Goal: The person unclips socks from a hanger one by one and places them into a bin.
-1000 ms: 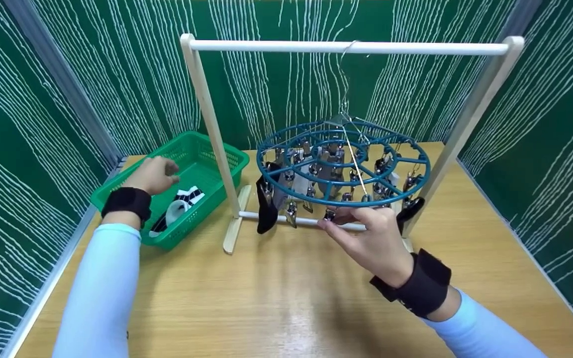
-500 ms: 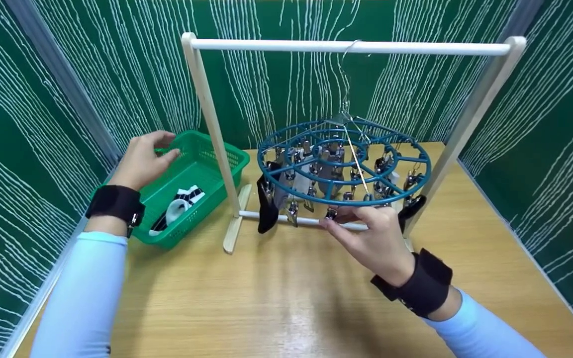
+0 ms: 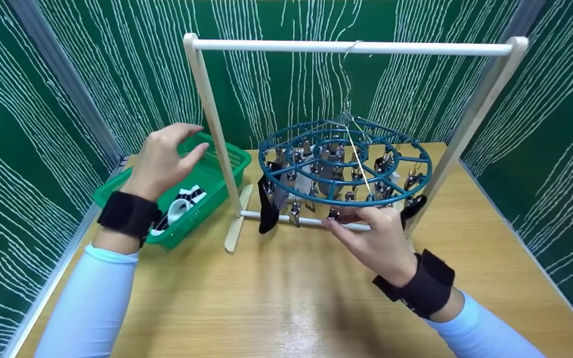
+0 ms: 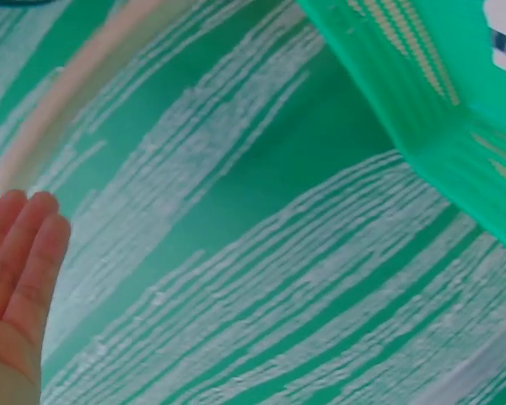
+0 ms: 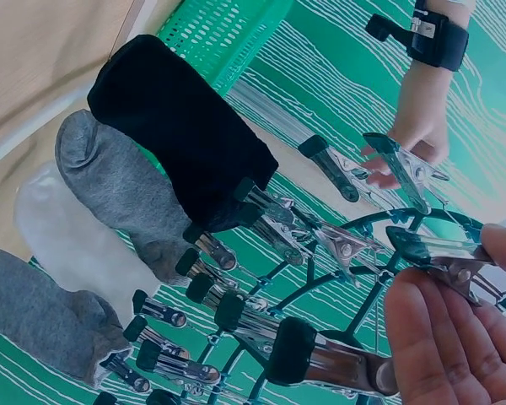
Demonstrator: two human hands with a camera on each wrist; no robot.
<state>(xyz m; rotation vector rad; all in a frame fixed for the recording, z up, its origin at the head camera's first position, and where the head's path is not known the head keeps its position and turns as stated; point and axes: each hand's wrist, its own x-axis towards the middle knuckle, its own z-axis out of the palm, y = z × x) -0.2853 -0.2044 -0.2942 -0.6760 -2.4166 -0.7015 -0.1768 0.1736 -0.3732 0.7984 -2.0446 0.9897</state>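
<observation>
My right hand (image 3: pixel 376 238) pinches a metal clip (image 5: pixel 443 261) with dark green tips between thumb and fingers, at the near rim of the round blue-green clip hanger (image 3: pixel 346 203). Other clips on this hanger hold a black sock (image 5: pixel 177 126), a grey sock (image 5: pixel 118 186), a white sock (image 5: pixel 76 236) and another grey sock (image 5: pixel 42 295). Raised over the green basket (image 3: pixel 237 169), my left hand (image 3: pixel 162 159) is empty, its thumb and fingers apart. Inside the basket lie black-and-white socks (image 3: pixel 182 206), partly bunched.
A wooden rack (image 3: pixel 207 104) carries the hanger by its hook on the white top bar (image 3: pixel 286 46). The rack's left post stands between basket and hanger. Green walls with white lines enclose the wooden table (image 3: pixel 276 298) at the back and sides.
My left hand has risen from inside the basket's area and moved up and rightward toward the rack's post, its thumb and fingers spreading. My right hand stays at the same clip.
</observation>
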